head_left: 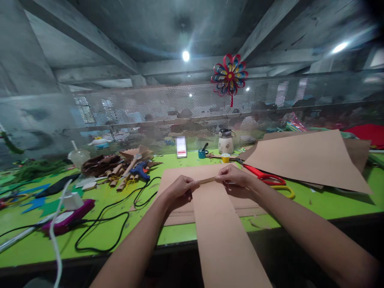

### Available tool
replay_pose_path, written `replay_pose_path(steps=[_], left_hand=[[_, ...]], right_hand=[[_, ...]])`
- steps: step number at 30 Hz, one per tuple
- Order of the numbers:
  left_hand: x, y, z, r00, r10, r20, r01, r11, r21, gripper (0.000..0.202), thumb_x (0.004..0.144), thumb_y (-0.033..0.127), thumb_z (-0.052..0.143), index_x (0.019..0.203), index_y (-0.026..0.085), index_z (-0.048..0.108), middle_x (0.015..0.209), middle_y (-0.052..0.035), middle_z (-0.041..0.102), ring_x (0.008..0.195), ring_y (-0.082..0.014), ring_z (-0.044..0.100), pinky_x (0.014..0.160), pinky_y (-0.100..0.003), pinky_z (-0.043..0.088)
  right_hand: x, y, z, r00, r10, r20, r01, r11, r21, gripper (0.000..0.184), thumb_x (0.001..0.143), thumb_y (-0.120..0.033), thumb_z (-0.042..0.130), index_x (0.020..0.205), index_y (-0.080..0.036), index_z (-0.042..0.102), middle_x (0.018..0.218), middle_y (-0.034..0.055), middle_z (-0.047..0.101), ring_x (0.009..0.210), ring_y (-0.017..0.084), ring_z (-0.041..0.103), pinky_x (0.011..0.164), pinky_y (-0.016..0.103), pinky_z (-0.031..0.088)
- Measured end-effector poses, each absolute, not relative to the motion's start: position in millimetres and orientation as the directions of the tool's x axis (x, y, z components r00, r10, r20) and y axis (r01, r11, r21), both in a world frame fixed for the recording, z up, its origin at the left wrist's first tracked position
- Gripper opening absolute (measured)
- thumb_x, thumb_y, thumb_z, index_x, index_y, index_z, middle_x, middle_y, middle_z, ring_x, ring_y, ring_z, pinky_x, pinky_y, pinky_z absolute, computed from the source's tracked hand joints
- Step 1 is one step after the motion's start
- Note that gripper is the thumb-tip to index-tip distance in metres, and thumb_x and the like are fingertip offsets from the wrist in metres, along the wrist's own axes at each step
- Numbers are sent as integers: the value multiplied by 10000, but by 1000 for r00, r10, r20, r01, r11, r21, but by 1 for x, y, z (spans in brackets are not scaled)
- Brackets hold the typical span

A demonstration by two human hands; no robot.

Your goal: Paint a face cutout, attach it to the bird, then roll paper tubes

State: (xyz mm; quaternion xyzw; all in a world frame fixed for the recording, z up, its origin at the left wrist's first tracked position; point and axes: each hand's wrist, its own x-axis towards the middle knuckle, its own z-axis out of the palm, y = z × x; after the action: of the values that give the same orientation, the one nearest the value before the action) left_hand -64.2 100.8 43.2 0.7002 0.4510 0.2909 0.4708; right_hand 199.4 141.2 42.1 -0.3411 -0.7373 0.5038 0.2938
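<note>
A long strip of brown kraft paper runs from the middle of the green table down past its front edge. Its far end is rolled or folded into a narrow band between my hands. My left hand pinches the left end of this band, fingers closed. At the right end, my right hand grips it with thumb and fingers pressed together. More brown sheets lie flat under the strip. Red-handled scissors rest just right of my right hand, and a yellow handle shows beside them.
Large brown sheets spread over the right side. To the left are a blue glue gun, rolled paper tubes, a black cord and a purple power strip. Behind stand a phone, a teal cup and a jug.
</note>
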Motion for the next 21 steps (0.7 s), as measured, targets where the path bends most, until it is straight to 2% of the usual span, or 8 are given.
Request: replay_pose_path(steps=[8,12,17,21], left_hand=[[-64,94,43,412,909,-64,236,-39,971,469,756,543,651,546,192,422,339,65,354,337,-110,479,361,-193,195],[-67,98,41,382,924,-22,224,-69,972,465,778,514,645,530,184,432,361,61,378,336,-78,400,394,-202,236],[-72,107,37,358,932,54,289,-166,943,391,810,458,625,595,139,555,474,-44,588,400,-70,409,440,-202,247],[-71,107,38,372,926,66,274,-178,945,385,819,472,608,614,156,525,468,-26,573,418,-91,470,451,-203,273]], right_hand=[[194,134,51,-572,801,178,218,358,-908,321,698,-405,706,565,-133,599,487,-14,540,459,80,443,462,212,306],[194,135,50,-539,810,233,204,393,-896,316,692,-407,699,567,-134,601,480,-14,528,470,90,456,474,216,326],[197,136,50,-492,852,176,188,302,-935,316,645,-397,725,559,-145,553,486,-38,481,474,81,433,461,208,308],[201,135,53,-500,845,190,152,301,-941,313,634,-390,745,588,-143,559,529,-38,481,508,83,447,488,216,332]])
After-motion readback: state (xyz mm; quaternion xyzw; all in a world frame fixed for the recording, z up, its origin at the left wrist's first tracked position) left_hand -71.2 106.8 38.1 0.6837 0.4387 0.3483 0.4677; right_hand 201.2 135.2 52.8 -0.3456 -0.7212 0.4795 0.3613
